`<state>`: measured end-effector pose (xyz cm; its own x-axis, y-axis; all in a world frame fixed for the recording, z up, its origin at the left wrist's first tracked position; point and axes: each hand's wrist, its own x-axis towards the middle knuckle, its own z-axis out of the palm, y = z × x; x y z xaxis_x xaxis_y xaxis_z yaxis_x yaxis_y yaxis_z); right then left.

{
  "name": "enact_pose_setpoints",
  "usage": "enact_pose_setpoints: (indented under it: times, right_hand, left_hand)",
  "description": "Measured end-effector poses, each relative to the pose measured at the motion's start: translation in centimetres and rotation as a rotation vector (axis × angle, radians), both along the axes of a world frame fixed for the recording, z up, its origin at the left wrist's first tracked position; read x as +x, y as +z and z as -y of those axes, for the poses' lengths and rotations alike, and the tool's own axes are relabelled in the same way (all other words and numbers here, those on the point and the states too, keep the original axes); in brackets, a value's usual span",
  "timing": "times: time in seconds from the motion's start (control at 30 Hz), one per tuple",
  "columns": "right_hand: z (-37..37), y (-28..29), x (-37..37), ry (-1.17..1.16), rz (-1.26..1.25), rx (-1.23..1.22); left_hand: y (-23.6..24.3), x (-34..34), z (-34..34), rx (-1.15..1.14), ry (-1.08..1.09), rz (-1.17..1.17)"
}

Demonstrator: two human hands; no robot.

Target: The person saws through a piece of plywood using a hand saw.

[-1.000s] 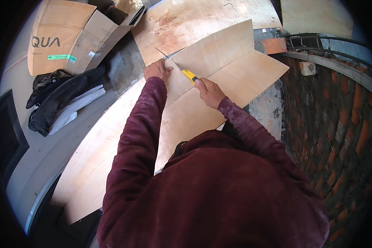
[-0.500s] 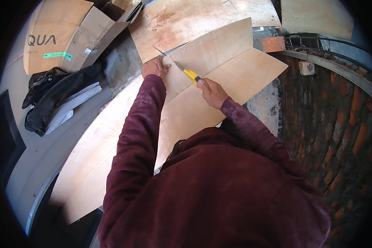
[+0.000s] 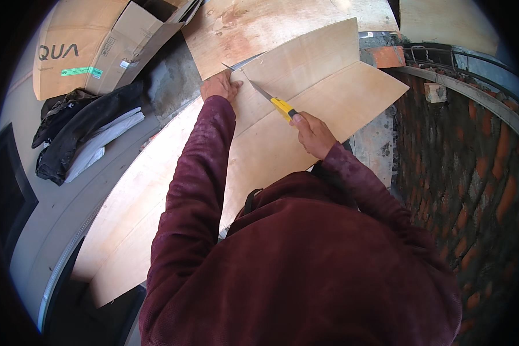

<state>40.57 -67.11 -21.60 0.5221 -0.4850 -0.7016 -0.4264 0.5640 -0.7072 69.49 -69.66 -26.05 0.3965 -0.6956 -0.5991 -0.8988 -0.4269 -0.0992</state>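
Right grip closes around the yellow-handled blade; left hand braces the tan sheet, closure unclear; light, straight strokes seem best.

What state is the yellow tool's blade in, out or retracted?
Out: the blade extends from the yellow handle in the right hand.

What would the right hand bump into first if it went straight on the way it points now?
Most likely the brown sheet, which its yellow-handled blade slants toward, with the left hand just beside that line. How high the right hand sits above the sheet is hard to judge.
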Motion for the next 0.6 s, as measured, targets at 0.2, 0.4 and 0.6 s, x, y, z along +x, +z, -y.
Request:
enact_pose_setpoints:
  times: [0.2, 0.4, 0.6]
  right_hand:
    - [-2.5, 6.9, -7.2, 0.047, -0.004, -0.057]
    - [0.6, -2.7, 1.8, -0.006, 0.009, -0.111]
    - [-2.6, 6.9, -8.3, -0.028, 0.061, 0.151]
  left_hand:
    - [0.6, 0.5, -0.6, 0.021, -0.005, -0.003]
    - [-0.8, -0.2, 0.2, -0.019, -0.026, -0.045]
    - [0.6, 1.3, -0.2, -0.004, 0.011, -0.003]
